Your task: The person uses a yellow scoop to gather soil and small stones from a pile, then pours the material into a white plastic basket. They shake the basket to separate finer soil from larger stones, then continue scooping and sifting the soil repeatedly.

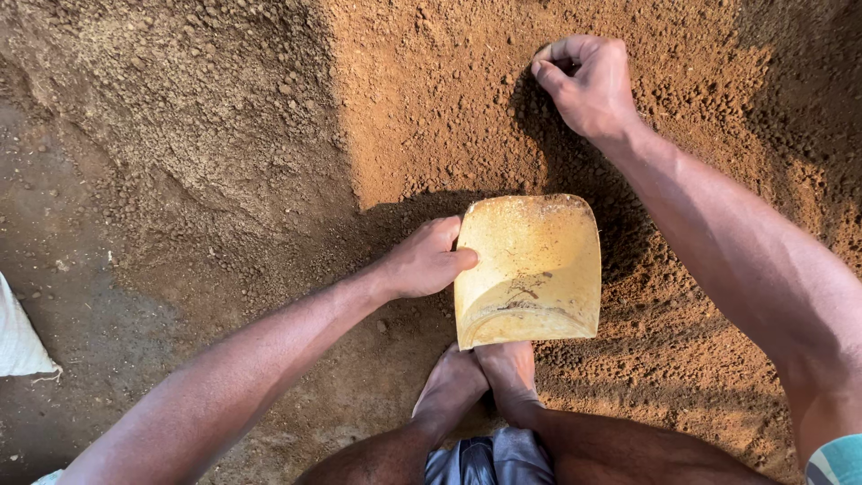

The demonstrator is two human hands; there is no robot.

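- Your left hand is clamped on the left rim of the yellow scoop, thumb hooked over the edge, fingers on the outside wall.
- The scoop sits on the reddish soil right in front of your feet, open mouth towards the heap, closed end touching your toes. It looks empty: only a dusty film and a few dark scuffs inside.
- Your right hand is well apart from the scoop, up on the heap, fingers curled shut into the loose clods. Cannot tell whether it grips a lump or is only raking.
- My read of the step: pulling soil down towards the scoop mouth. To do it well, keep the scoop's front lip pressed flat into the ground so soil rides in and not under it.
- Hold the left-hand grip firm; the scoop will likely skid back against your feet if loaded from one side only.
- Rake with a cupped hand in a straight line to the mouth. The clods look dry and crumbly, so expect spill off both sides.
- Hidden or unclear: the front lip lies in hard shadow, so its contact with the ground can't be confirmed.
- Right fingertips are buried in soil or folded under; whatever they hold is out of sight.
- The white sack at the left edge is cut off by the frame; contents unknown.
- The left part of the heap is in shade, detail poor there.
- Your knees and shorts are cropped at the bottom edge.
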